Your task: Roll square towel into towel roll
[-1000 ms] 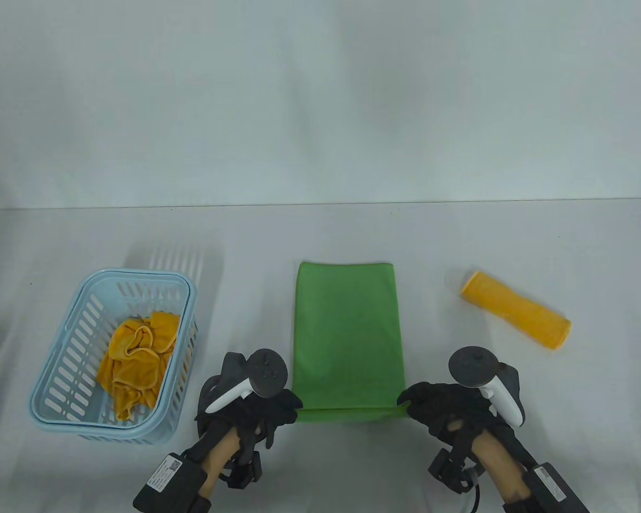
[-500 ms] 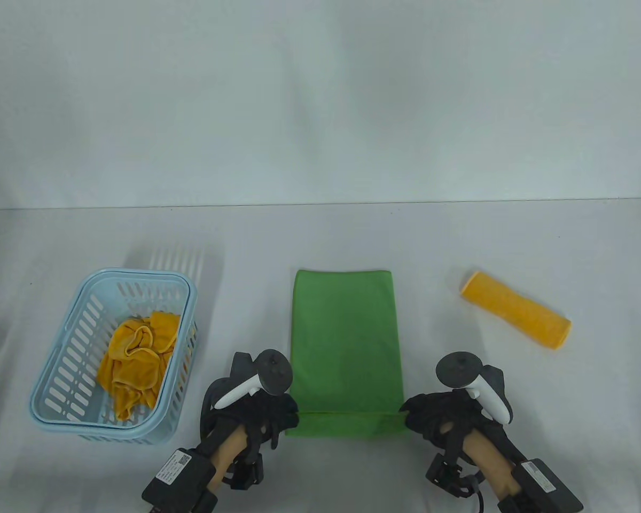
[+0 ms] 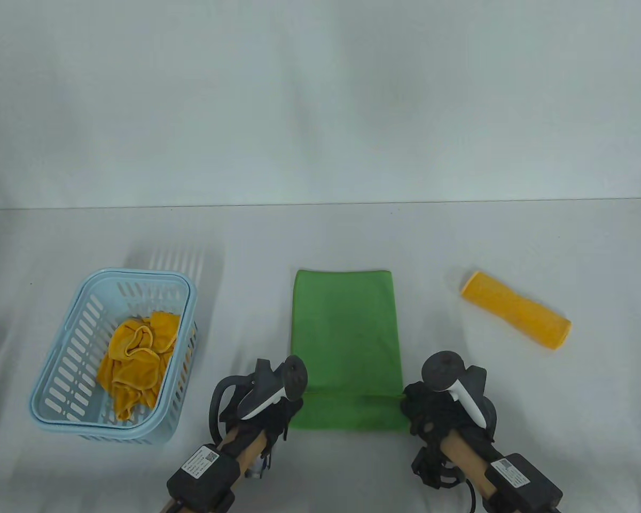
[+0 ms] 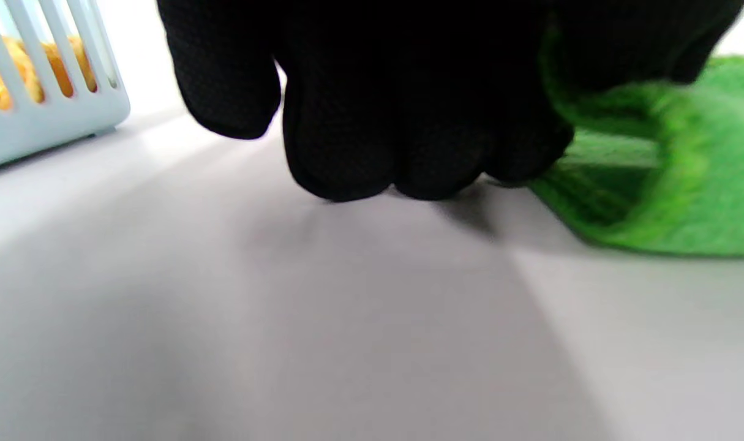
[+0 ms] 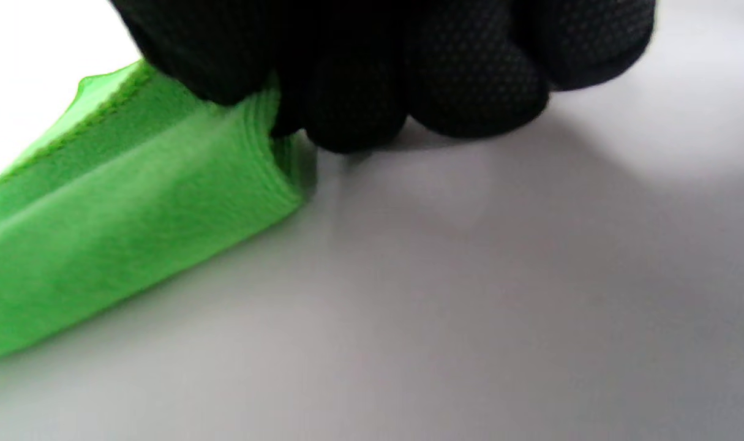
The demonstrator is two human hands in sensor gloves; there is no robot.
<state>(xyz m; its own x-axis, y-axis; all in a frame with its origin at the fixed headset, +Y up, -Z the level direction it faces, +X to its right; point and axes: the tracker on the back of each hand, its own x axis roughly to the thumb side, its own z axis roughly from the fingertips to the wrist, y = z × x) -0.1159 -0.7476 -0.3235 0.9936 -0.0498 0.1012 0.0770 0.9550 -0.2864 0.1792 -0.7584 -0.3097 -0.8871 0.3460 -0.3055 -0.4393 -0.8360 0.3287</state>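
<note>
The green towel lay flat on the counter right of the basket, its near end folded over. Left hand and right hand each pinched a fold corner. Uneven pressure could skew the roll or let it loosen.
</note>
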